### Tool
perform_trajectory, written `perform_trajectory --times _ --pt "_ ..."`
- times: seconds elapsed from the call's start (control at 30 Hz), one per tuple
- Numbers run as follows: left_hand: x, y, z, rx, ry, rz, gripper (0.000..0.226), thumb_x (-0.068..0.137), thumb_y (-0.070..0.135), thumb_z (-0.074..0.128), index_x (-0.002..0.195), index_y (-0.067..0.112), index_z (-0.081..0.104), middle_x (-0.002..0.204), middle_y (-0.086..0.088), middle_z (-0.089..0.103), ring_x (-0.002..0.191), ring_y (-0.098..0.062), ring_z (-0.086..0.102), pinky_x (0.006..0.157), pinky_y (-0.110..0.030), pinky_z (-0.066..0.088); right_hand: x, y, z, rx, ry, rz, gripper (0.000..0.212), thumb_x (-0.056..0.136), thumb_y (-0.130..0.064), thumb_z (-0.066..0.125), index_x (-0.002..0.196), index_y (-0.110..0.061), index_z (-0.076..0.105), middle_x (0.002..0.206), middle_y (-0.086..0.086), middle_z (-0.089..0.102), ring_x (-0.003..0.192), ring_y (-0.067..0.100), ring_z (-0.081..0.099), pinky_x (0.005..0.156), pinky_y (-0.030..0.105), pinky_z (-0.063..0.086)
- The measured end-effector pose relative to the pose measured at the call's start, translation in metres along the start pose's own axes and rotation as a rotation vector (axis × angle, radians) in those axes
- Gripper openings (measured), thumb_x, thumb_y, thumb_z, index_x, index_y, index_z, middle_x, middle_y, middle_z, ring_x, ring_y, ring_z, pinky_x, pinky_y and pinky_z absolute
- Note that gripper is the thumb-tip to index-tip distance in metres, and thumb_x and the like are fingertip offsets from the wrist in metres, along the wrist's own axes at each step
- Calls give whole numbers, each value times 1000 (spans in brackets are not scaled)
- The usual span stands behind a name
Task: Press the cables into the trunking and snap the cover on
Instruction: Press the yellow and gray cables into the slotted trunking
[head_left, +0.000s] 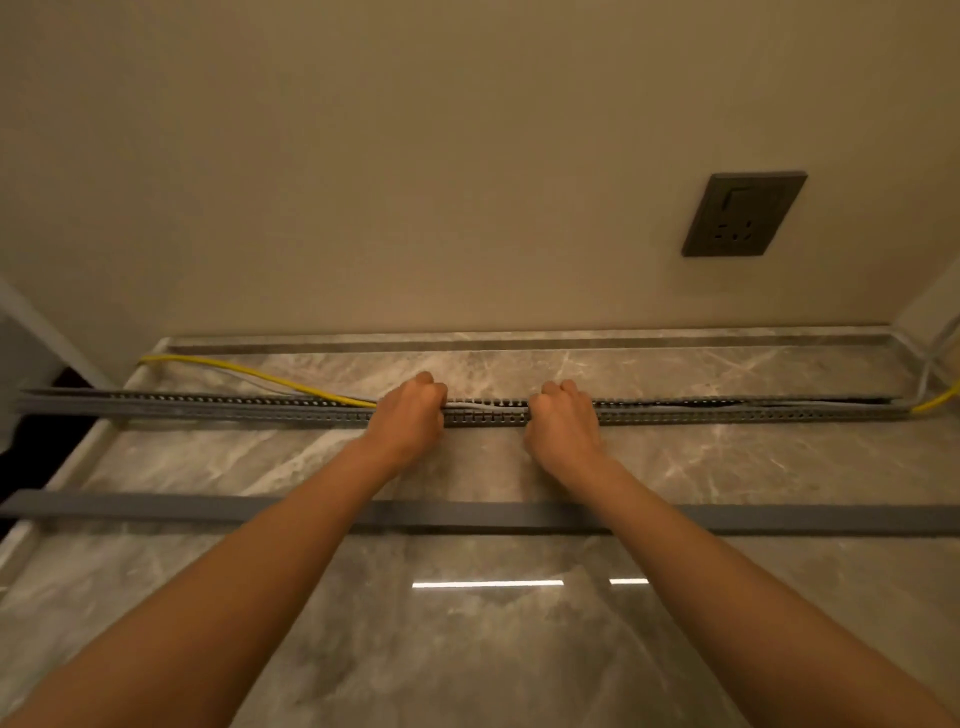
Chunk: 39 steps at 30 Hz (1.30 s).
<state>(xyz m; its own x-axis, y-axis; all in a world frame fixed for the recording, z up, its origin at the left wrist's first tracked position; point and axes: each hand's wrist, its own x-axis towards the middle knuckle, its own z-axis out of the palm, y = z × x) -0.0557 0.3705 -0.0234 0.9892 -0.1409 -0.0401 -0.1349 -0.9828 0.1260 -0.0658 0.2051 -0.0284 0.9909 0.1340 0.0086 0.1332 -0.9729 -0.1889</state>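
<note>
A long grey slotted trunking (218, 408) lies across the marble counter, parallel to the wall. A yellow cable (249, 371) curves in from the far left and enters the trunking beside my left hand; it leaves again at the right end. A pale grey cable (485, 404) lies along the channel between my hands. My left hand (410, 415) and my right hand (563, 418) both rest on the trunking's middle, fingers curled down over its top. The flat grey cover (156, 506) lies loose on the counter nearer to me, under my forearms.
A dark wall socket (743, 214) sits on the beige wall at upper right. The marble counter (727, 467) has a raised back strip along the wall. The counter's left edge (78, 457) drops into a dark gap. More thin cables hang in the right corner (930, 358).
</note>
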Motion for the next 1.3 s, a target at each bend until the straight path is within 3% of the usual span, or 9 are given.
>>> perform_trajectory --times 0.23,0.43,0.57,0.7,0.8,0.97,1.07,1.2,1.3 --pt "-2 -77 -11 2 13 -26 32 94 26 53 111 -1 57 120 -18 56 112 -33 52 91 -42 44 17 -89 11 28 -9 -82 31 91 -5 43 118 -3 60 125 15 56 121 31 43 100 39 38" --pt "-1 -136 -14 -7 -50 -14 31 100 20 39 108 1 63 116 -21 63 109 -36 57 91 -41 43 34 -153 23 162 -69 -63 29 93 -10 50 119 -7 62 123 15 59 116 31 49 97 40 41" --pt "8 -159 -18 -80 -72 -13 36 98 27 45 98 -1 67 111 -23 64 104 -36 58 86 -41 45 44 -178 29 431 -110 96 30 90 -11 58 119 -11 64 122 14 65 114 30 58 100 41 47" --pt "8 -184 -24 -134 -8 -12 36 88 33 61 101 -1 62 115 -19 57 109 -33 53 90 -40 42 50 -185 36 509 -115 217 26 85 -12 64 110 -14 69 114 14 69 104 29 63 94 38 51" --pt "5 -198 -22 -152 52 78 36 83 28 68 97 -4 60 110 -20 56 102 -33 53 85 -40 42 52 -188 39 572 -91 311 22 83 -8 68 104 -12 72 108 15 71 96 26 63 84 29 49" --pt "-5 -203 -15 -115 205 289 22 77 14 74 83 -3 61 90 -19 62 85 -35 57 72 -41 45 57 -191 37 638 -86 415 27 78 -3 72 104 -7 73 113 17 70 103 23 64 78 17 40" --pt "-8 -212 -13 32 264 459 30 57 12 88 65 6 60 65 -12 62 58 -30 59 57 -31 43 59 -192 36 632 -83 440 29 76 -3 74 105 -6 73 113 18 70 95 18 61 78 16 38" --pt "-14 -219 -9 163 274 576 27 53 17 91 60 9 66 58 -7 64 51 -24 59 48 -25 45 58 -195 38 612 -36 439 23 79 -4 71 103 -4 73 109 18 72 93 17 60 81 18 46" --pt "-14 -219 -8 137 250 576 26 52 9 91 57 5 66 54 -9 61 47 -24 57 41 -23 43 55 -199 41 612 2 423 19 84 -5 65 101 -4 74 103 19 73 91 20 62 77 17 41"
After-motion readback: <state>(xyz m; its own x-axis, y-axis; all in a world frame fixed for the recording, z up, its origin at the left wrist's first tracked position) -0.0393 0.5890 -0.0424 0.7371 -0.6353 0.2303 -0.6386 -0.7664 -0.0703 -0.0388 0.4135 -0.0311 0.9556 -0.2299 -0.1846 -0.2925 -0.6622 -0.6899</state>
